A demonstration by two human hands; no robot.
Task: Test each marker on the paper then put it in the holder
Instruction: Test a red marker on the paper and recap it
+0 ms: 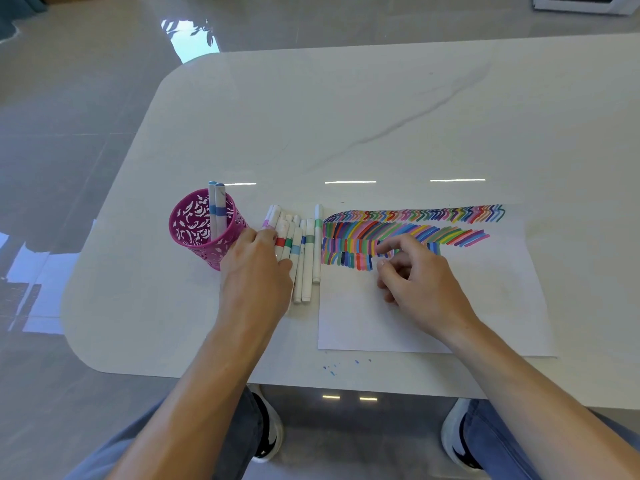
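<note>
white markers [307,268] with coloured bands, side by side under left hand [256,275] fingers, grip unclear, right hand [420,277] loosely curled, empty, above striped paper [485,306]

This looks like a room in a home, not a workplace. A white, marble-veined table [346,116] with rounded corners stands on a glossy tiled floor [69,133], which mirrors a bright window and plant leaves [190,32]. On the table sit a pink holder [194,233], loose markers [306,258] and a paper [485,289] of colour strokes.
</note>
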